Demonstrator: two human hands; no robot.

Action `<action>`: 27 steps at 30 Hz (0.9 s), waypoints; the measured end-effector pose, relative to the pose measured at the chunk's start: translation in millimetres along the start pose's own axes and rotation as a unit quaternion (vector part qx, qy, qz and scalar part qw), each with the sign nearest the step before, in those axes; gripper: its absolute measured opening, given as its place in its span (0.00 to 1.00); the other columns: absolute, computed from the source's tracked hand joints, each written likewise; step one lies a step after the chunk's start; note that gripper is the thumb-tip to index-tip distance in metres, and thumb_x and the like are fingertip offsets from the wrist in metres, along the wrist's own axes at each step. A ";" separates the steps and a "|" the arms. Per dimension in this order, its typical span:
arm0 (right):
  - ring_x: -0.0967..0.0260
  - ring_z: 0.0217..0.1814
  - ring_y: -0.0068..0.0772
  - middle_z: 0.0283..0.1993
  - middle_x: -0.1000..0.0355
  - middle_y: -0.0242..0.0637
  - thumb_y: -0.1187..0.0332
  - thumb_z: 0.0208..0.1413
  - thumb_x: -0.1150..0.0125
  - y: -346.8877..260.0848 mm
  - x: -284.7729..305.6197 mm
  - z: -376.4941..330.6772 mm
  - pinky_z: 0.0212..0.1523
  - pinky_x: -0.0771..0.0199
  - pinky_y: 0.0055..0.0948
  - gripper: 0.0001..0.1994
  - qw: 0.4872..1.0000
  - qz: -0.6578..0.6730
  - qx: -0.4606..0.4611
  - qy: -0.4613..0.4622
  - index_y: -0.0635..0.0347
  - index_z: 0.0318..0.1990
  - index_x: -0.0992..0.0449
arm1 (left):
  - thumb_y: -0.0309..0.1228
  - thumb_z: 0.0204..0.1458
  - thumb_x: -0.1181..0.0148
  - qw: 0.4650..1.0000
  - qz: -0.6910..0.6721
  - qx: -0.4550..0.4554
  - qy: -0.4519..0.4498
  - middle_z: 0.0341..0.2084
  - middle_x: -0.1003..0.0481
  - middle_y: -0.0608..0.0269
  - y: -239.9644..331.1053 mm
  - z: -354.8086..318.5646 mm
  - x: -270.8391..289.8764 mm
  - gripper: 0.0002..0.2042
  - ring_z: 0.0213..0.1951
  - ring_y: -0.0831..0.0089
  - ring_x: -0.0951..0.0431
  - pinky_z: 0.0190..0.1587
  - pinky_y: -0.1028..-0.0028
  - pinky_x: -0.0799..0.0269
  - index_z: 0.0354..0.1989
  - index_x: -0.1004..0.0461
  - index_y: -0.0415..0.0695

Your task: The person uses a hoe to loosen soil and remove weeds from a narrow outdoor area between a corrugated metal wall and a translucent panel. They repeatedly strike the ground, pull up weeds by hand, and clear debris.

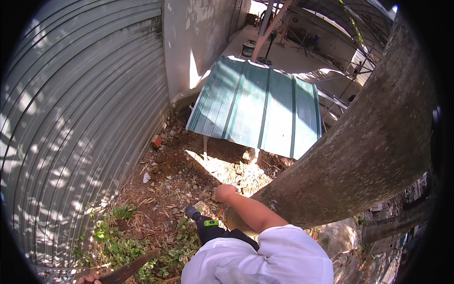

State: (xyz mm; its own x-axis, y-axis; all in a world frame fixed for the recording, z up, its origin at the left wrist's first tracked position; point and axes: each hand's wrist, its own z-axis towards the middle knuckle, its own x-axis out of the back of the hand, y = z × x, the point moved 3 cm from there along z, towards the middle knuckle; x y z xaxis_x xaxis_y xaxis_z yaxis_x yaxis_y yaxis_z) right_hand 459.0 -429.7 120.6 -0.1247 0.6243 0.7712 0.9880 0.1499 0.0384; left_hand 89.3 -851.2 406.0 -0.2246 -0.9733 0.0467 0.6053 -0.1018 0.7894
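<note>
At the lower left edge, the fingers of my left hand (89, 278) are closed around the end of a long, brown, wooden-looking stick (130, 267). Most of that hand is cut off by the frame. The stick slants up and to the right over green plants. My right arm reaches forward beside a tree trunk, and my right hand (225, 192) is closed like a fist above the rubble. Whatever it may hold is hidden. A small bright green device (211, 223) sits against my dark trouser leg, below a dark shoe (192, 212).
A thick tree trunk (350, 146) leans along the right. Ahead, a green corrugated metal sheet (255, 106) rests on posts. Grey corrugated cladding (85, 123) rises at left. Stony soil holds leafy plants (118, 241) and a red brick piece (156, 141). A bucket (248, 49) stands farther back.
</note>
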 end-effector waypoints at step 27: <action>0.22 0.50 0.56 0.45 0.20 0.54 0.53 0.51 0.35 -43.5 105.7 288.3 0.52 0.20 0.49 0.21 0.968 0.216 0.126 0.013 0.66 0.41 0.16 | 0.26 0.55 0.37 0.987 0.133 0.087 -0.008 0.42 0.27 0.56 -71.5 117.1 -237.4 0.19 0.46 0.63 0.27 0.55 0.60 0.32 0.54 0.33 0.35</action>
State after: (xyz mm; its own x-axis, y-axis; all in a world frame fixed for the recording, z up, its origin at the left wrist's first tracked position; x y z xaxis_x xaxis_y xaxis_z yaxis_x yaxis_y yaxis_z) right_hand 376.5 -149.2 17.3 0.3015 0.6516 0.6960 0.8931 0.0626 -0.4455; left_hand 9.9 -588.8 410.1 -0.0875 -0.9574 0.2751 0.5053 0.1954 0.8406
